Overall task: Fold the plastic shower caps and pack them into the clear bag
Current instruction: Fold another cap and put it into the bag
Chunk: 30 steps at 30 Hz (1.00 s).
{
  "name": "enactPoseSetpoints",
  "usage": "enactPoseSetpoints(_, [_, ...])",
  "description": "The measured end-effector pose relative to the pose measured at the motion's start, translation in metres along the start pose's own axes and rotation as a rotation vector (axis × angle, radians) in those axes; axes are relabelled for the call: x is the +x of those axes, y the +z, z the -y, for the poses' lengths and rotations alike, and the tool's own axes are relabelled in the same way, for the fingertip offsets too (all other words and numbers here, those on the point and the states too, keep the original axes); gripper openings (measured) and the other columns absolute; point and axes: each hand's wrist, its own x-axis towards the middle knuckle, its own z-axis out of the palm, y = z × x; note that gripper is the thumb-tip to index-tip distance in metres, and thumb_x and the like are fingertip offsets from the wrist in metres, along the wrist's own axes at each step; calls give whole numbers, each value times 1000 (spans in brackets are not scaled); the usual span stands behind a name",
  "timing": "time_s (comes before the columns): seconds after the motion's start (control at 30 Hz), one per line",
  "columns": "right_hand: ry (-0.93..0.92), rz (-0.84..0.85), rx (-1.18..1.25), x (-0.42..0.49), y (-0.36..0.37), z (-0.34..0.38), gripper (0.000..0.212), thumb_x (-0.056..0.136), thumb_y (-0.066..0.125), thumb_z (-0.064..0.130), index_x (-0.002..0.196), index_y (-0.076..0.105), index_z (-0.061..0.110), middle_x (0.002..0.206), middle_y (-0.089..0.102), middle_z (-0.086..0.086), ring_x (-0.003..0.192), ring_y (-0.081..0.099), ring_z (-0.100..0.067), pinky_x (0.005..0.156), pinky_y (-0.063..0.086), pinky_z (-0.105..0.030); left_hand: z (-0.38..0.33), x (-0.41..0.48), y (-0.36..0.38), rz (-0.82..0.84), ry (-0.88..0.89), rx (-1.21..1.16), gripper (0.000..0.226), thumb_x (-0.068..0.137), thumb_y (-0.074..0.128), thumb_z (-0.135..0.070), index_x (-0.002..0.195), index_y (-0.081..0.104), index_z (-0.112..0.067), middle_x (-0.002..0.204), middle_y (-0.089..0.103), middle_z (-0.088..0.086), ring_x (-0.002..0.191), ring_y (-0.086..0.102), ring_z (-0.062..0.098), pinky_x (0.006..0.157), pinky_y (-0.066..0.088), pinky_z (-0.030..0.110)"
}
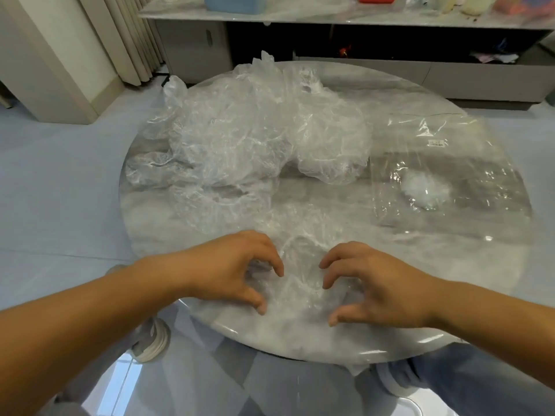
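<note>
L hand (232, 267), R hand (377, 285): edge-side cap (300, 283)

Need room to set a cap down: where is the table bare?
Bare marble lies mid-table between the cap pile, the clear bag and the cap held by the left hand and right hand; also beside the right rim, nearer than the bag. The left half is crowded.

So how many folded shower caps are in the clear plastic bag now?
1: a small white crumpled bundle lies inside the flat clear plastic bag at the right of the round marble table. A flatter transparent cap there could go unseen.
</note>
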Motion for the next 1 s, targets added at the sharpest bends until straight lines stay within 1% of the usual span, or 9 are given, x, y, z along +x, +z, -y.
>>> enactPoseSetpoints(0.23, [46,11,20,0,1,2,37,74,82,56,104,67,39,131,48,22,125,39,5,99,29,-5,4,-8,8,-126,-95,-282,14,84,81,-19,89,76,-32,103,71,-13,100,65,3,88,47,16])
enactPoseSetpoints(0.33, [65,10,48,0,-1,3,32,75,82,54,99,65,44,131,48,24,125,38,7,103,33,-11,-6,-6,4,-121,-163,-472,5,87,78,-21,91,79,-23,102,76,-6,100,70,11,98,53,33])
enactPoseSetpoints(0.43, [68,-2,55,0,-1,4,25,78,80,53,96,64,44,127,50,24,123,38,9,102,35,-12,-12,-3,-4,-151,-214,-583,14,87,76,-27,94,80,-15,97,77,5,95,71,28,94,56,44])
enactPoseSetpoints(0.53, [67,-62,98,1,0,1,8,90,71,46,89,67,39,117,57,21,115,49,5,98,40,-17,-12,-2,-9,-157,-275,-654,28,81,74,-39,88,80,-13,78,73,-3,73,64,9,75,52,27])
enactPoseSetpoints(0.63, [104,-138,230,1,-2,-2,10,95,67,35,86,67,32,100,65,15,99,60,-4,89,49,-25,-10,-2,-9,-189,-303,-628,25,81,72,-42,77,79,-19,78,70,-13,73,63,-3,72,45,12])
enactPoseSetpoints(0.73, [231,-142,396,1,-7,-1,21,99,62,32,78,64,28,85,67,2,79,62,-12,80,53,-38,-7,-1,-8,-223,-321,-496,25,83,70,-49,71,79,-29,84,68,-19,79,64,-4,74,43,11])
enactPoseSetpoints(0.8, [316,-113,451,1,-11,-1,24,100,59,32,77,64,26,83,67,-6,72,58,-15,73,53,-44,-4,-1,-6,-188,-348,-430,25,87,69,-50,76,78,-30,80,69,-14,73,64,5,73,50,22])
enactPoseSetpoints(0.9, [348,-90,461,0,-15,3,33,93,60,53,81,64,22,80,67,4,72,58,-9,73,52,-37,-8,0,1,-141,-354,-369,26,93,65,-45,80,76,-26,61,62,-10,54,52,8,59,46,25])
enactPoseSetpoints(1.0, [318,-147,293,2,-15,11,55,70,59,78,95,60,29,92,65,12,87,61,-2,80,50,-21,-14,5,8,-173,-331,-336,22,96,64,-41,85,73,-24,71,71,-4,61,64,3,68,55,25])
